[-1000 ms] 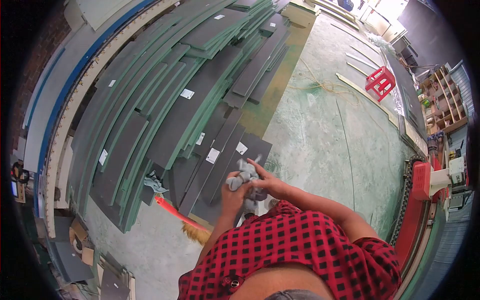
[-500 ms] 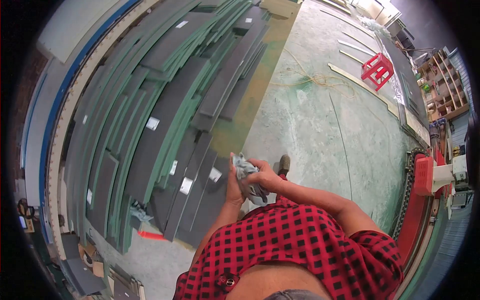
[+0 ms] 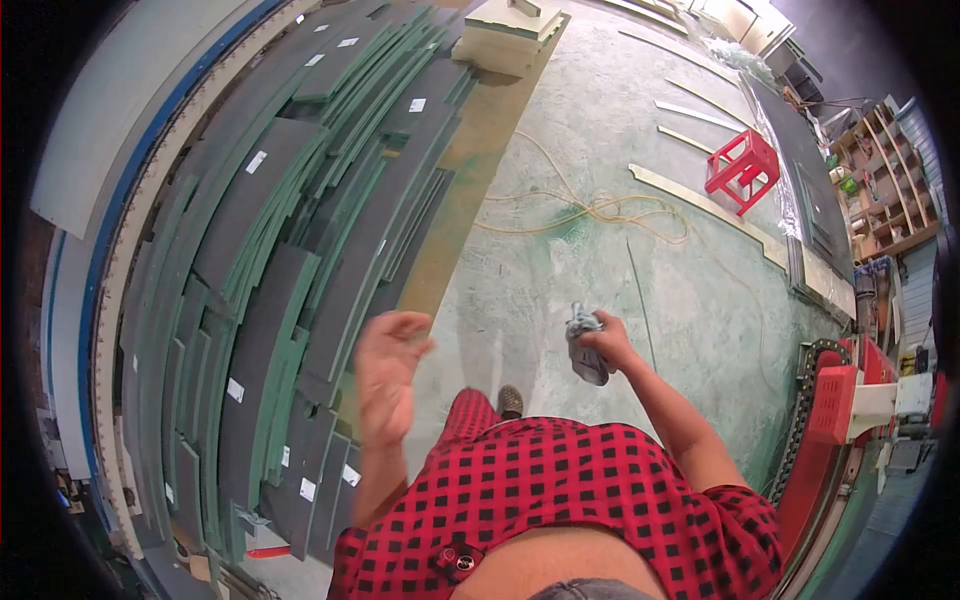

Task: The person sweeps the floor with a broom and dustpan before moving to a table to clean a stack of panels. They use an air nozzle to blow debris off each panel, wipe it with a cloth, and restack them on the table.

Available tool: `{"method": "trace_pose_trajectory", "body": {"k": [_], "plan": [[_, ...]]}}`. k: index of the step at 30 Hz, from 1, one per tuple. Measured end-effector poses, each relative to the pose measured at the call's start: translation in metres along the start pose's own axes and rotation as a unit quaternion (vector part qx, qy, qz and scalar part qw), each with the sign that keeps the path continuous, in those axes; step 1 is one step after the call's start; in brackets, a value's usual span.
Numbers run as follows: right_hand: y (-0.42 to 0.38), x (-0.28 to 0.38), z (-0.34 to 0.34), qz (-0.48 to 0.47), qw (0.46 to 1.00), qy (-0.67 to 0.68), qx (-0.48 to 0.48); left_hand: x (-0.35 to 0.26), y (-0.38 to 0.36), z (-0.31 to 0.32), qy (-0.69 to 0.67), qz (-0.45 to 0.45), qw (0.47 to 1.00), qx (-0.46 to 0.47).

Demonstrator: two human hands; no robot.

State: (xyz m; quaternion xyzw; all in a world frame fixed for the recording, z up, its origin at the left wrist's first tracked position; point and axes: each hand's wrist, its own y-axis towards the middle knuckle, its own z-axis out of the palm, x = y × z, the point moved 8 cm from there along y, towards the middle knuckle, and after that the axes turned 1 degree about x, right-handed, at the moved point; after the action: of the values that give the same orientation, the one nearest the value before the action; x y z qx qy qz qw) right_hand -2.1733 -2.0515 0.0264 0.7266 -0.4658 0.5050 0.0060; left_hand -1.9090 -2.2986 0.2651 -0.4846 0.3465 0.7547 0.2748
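My right hand is closed around a bunched pair of grey work gloves, pale at the top and darker below, held over the bare floor. To the left, my left hand is raised with its fingers apart and loosely bent, holding nothing and slightly blurred. Beneath and beside it lie long dark-faced boards with green edges, stacked in uneven layers, some with white labels.
A red plastic stool stands on the concrete floor at the right, near pale strips. A yellowish hose lies looped on the floor. Red machinery borders the right side, and a wooden shelf holds tools.
My hands have separated: the left let go of the gloves and moved left, while the right carried them to the right. The view has shifted, and the boards now sit further left.
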Motion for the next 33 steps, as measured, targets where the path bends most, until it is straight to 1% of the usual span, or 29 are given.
{"method": "trace_pose_trajectory", "body": {"k": [1,2,3,4,5,6,7,8,10,12,13,14,15,16,17,18,19,20,21,23,24,26,27,28,29,30,31,32,33], "plan": [[0.013,-0.002,-0.019,0.008,0.998,0.048,-0.024,-0.040,0.020,0.011,0.070,0.091,0.993,0.022],[0.026,-0.006,-0.036,0.018,0.994,0.097,-0.047,-0.080,0.030,0.020,0.135,0.202,0.970,0.000],[0.045,-0.014,-0.047,0.024,0.994,0.094,-0.040,-0.120,0.042,0.039,0.244,0.296,0.921,0.063],[0.065,-0.022,-0.064,0.004,0.985,0.152,-0.077,-0.142,0.044,0.047,0.146,0.388,0.909,0.036],[0.082,-0.031,-0.079,-0.011,0.971,0.210,-0.116,-0.165,0.040,0.052,0.213,0.415,0.884,0.022],[0.095,-0.033,-0.092,-0.001,0.967,0.226,-0.117,-0.179,0.050,0.070,0.145,0.497,0.855,0.029],[0.108,-0.027,-0.110,0.006,0.963,0.242,-0.121,-0.185,0.061,0.083,0.073,0.578,0.812,0.034],[0.119,-0.017,-0.125,0.003,0.955,0.273,-0.114,-0.186,0.081,0.087,0.069,0.571,0.817,0.032],[0.136,-0.008,-0.158,0.011,0.949,0.283,-0.140,-0.186,0.130,0.107,0.216,0.521,0.826,0.029],[0.158,-0.014,-0.191,0.023,0.936,0.305,-0.175,-0.177,0.178,0.128,0.359,0.458,0.813,0.030],[0.168,-0.014,-0.205,0.024,0.934,0.307,-0.179,-0.167,0.203,0.138,0.427,0.423,0.798,0.034],[0.178,-0.014,-0.220,0.028,0.927,0.316,-0.201,-0.163,0.220,0.144,0.091,0.562,0.809,0.146],[0.188,-0.012,-0.234,0.030,0.918,0.326,-0.222,-0.167,0.230,0.141,0.091,0.565,0.806,0.151],[0.201,-0.017,-0.245,0.031,0.911,0.346,-0.223,-0.170,0.239,0.139,0.208,0.529,0.810,0.144],[0.214,-0.015,-0.255,0.024,0.908,0.352,-0.224,-0.167,0.257,0.142,0.323,0.488,0.800,0.133],[0.226,-0.014,-0.265,0.020,0.897,0.379,-0.227,-0.164,0.277,0.160,0.323,0.495,0.795,0.134],[0.239,-0.015,-0.276,0.017,0.886,0.403,-0.229,-0.154,0.301,0.181,0.351,0.457,0.809,0.116],[0.256,-0.016,-0.287,0.020,0.887,0.399,-0.232,-0.144,0.326,0.195,0.378,0.418,0.821,0.095],[0.277,-0.014,-0.301,0.012,0.888,0.399,-0.229,-0.141,0.342,0.205,0.381,0.423,0.817,0.091],[0.317,-0.014,-0.324,0.013,0.886,0.402,-0.231,-0.125,0.374,0.226,0.430,0.378,0.814,0.102],[0.338,-0.006,-0.337,0.011,0.882,0.412,-0.229,-0.118,0.386,0.228,0.435,0.378,0.811,0.099],[0.384,0.010,-0.367,0.000,0.881,0.416,-0.227,-0.112,0.407,0.222,0.223,0.418,0.866,0.158],[0.405,0.018,-0.385,-0.008,0.882,0.413,-0.228,-0.099,0.440,0.244,0.222,0.420,0.865,0.159],[0.429,0.029,-0.400,-0.020,0.880,0.426,-0.209,-0.095,0.456,0.264,0.188,0.546,0.804,0.144],[0.454,0.038,-0.417,-0.024,0.882,0.424,-0.205,-0.093,0.462,0.275,0.153,0.659,0.725,0.126],[0.480,0.051,-0.430,-0.044,0.882,0.432,-0.185,-0.097,0.465,0.277,0.160,0.660,0.723,0.123],[0.506,0.065,-0.441,-0.063,0.882,0.437,-0.163,-0.097,0.476,0.287,0.297,0.570,0.755,0.127],[0.523,0.088,-0.453,-0.070,0.879,0.443,-0.162,-0.086,0.495,0.294,0.426,0.463,0.768,0.123],[0.542,0.110,-0.463,-0.071,0.882,0.439,-0.152,-0.076,0.525,0.308,0.432,0.460,0.767,0.115]]}}
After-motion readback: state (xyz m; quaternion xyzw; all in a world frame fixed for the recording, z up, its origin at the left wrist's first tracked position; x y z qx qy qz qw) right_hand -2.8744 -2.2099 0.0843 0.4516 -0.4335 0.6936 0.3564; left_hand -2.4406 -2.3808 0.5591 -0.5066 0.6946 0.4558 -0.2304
